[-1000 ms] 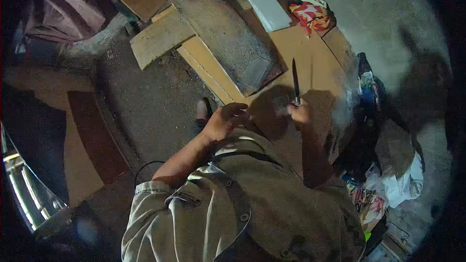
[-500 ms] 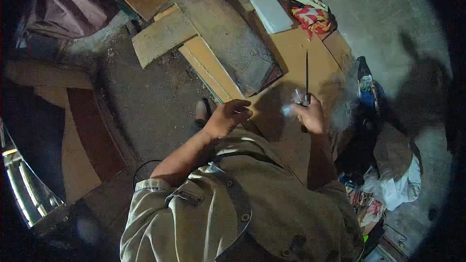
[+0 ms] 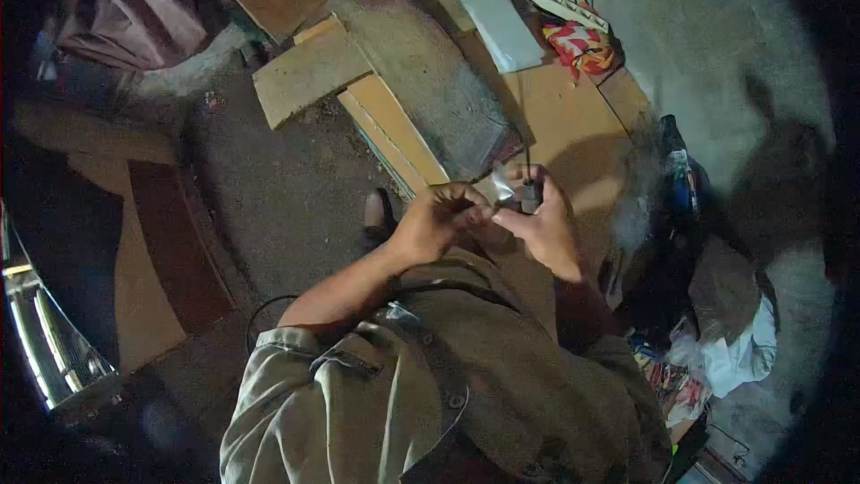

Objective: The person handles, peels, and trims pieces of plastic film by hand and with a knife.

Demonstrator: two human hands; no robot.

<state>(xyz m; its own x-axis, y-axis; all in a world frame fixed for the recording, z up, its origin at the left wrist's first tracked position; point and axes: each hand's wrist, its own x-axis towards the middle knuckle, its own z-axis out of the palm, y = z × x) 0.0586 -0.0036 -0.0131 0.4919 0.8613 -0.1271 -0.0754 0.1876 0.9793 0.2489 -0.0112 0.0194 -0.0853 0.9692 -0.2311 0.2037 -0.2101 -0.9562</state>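
Observation:
My right hand [image 3: 551, 229] is closed around a tool with a long thin shaft and a dark grip [image 3: 533, 193], the shaft pointing away from me; its exact kind is unclear. A small piece of shiny clear plastic [image 3: 502, 184] sticks up beside the grip, also in that hand. My left hand [image 3: 439, 229] has its fingers pinched together, their tips meeting the right thumb just below the plastic. What lies between the left fingertips is hidden. Both hands are in front of my waist, above the near end of the brown board [image 3: 569, 116].
A worn, curved dark board [image 3: 421, 63] lies ahead with wood pieces [image 3: 309, 72]. Farther off are a white flat packet [image 3: 502, 27], a power strip [image 3: 569, 7] and red-yellow cloth [image 3: 580, 47]. To the right are a dark bottle-like item [image 3: 672, 134] and white plastic bags [image 3: 739, 350].
My right hand has moved left with the tool and plastic, and my left hand has moved slightly right. The hands now meet, and the left fingers have closed into a pinch.

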